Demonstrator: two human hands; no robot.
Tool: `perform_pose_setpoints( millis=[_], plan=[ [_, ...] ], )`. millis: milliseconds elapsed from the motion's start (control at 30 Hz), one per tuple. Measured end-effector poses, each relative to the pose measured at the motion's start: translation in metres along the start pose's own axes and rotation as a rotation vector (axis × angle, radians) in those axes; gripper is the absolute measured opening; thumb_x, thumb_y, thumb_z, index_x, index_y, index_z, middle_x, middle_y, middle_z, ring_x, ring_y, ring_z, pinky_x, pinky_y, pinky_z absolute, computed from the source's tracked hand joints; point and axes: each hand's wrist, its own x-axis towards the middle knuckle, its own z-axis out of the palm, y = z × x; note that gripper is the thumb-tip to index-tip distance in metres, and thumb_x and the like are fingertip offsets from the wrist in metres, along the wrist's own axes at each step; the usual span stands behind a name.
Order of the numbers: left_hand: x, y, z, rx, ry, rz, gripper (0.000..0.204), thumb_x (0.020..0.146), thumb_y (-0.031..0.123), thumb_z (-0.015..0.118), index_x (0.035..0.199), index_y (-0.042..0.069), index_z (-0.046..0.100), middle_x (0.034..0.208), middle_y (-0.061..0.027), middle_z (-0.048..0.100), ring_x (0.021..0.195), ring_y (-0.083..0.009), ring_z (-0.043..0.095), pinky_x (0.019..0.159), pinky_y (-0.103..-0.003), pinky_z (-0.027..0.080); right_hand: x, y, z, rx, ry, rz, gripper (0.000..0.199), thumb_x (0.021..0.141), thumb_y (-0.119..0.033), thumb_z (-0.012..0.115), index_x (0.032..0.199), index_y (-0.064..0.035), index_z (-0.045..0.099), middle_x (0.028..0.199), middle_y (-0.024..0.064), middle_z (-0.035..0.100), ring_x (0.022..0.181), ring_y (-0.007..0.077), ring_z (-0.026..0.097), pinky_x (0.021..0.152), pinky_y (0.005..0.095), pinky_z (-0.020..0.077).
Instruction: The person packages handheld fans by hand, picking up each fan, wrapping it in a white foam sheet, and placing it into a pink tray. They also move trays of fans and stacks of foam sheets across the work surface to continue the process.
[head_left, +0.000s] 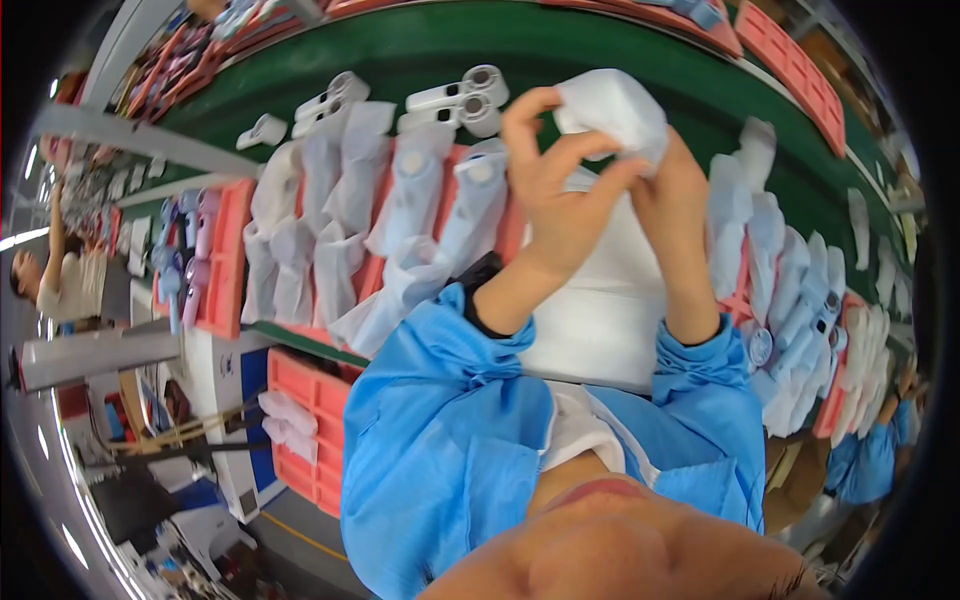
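Both my hands are raised over the workbench and together hold a small white pouch-wrapped item [612, 110]. My left hand [555, 190] pinches its lower left edge with thumb and fingers. My right hand [672, 195] grips it from behind and the right, partly hidden by the left hand. Blue sleeves cover both forearms. Beneath the hands lies a white sheet or bag [600, 300]. To the left, several white devices in translucent bags [400, 210] lie in rows on a red tray [232, 260].
A green conveyor belt [560, 50] carries unbagged white devices [455, 100]. More bagged devices [790, 290] pile up at the right. Red trays [310, 440] sit below left and along the far side. Other people work at the far left [60, 280] and lower right [870, 450].
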Motion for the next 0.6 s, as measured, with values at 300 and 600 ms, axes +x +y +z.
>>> perform_pose_setpoints(
  millis=[300,600],
  plan=[
    [0.014,-0.04,-0.008,-0.193,0.208,-0.389,0.015,0.07,0.006,0.072,0.082,0.006,0.063,0.097,-0.0088,0.052,0.089,-0.0238,0.052,0.076,-0.032,0.042,0.007,0.018,-0.026,0.469,-0.397,0.35,0.031,0.081,-0.016,0.067,0.106,-0.0016,0.058,0.093,0.0131,0.065,0.081,0.0245,0.063,0.068,0.0316,0.0471],
    [-0.081,-0.035,0.065,0.361,-0.737,-0.228,0.025,0.07,0.009,0.068,0.093,0.005,0.058,0.093,-0.0111,0.055,0.086,-0.0279,0.058,0.069,-0.04,0.047,0.049,0.107,0.061,-0.597,-0.222,0.298,0.05,0.074,-0.026,0.069,0.117,-0.002,0.055,0.12,0.0168,0.056,0.103,0.0328,0.057,0.089,0.0372,0.0466]
  ],
)
